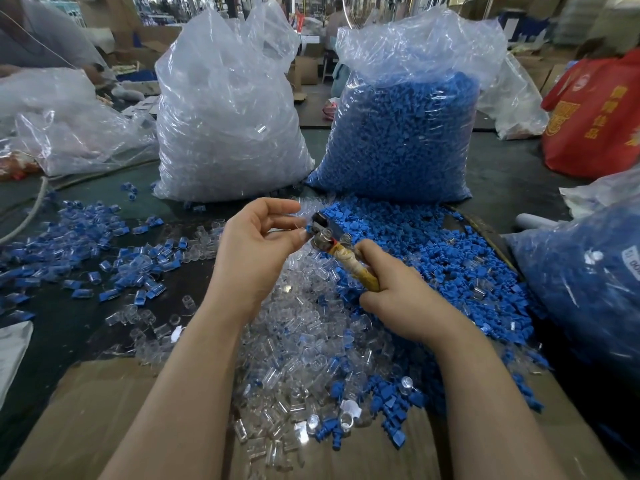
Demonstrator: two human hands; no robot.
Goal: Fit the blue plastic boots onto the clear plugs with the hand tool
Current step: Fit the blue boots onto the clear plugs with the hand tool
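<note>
Centre of frame, both hands raised above the worktop (502, 174). Right hand (401, 299) wrapped around the tape-bound handle of the hand tool (341, 251), fingers closed on it; metal head angled up and left toward the other hand, probably so the working end meets the part at a comfortable height. Left hand (254, 247) with thumb and forefinger pinched narrow on a small blue piece (307, 226) right at the tool's head; remaining fingers loosely curled. Clear plug in the pinch too? Cannot tell, too small and partly hidden by the tool.

Loose stock kept directly beneath the hands, likely for short reaches: clear plugs (304, 341) heaped centre and lower centre, spilling onto a flattened cardboard sheet (104, 410) at the bottom; blue boots (415, 244) heaped just right of centre, the two heaps mingling where they meet. Left of frame, scattered fitted pieces (131, 271), clear with blue, well apart from raw stock, seemingly the done pile, tossed to the free side.

Upper centre: upright bag of clear parts (225, 126) beside bag of blue boots (401, 133), standing behind the matching heaps as refill. Another blue-filled bag (588, 282) at right edge. Red bag (595, 116) upper right, unrelated by the look of it.

Step judged: seating one boot with the tool.
</note>
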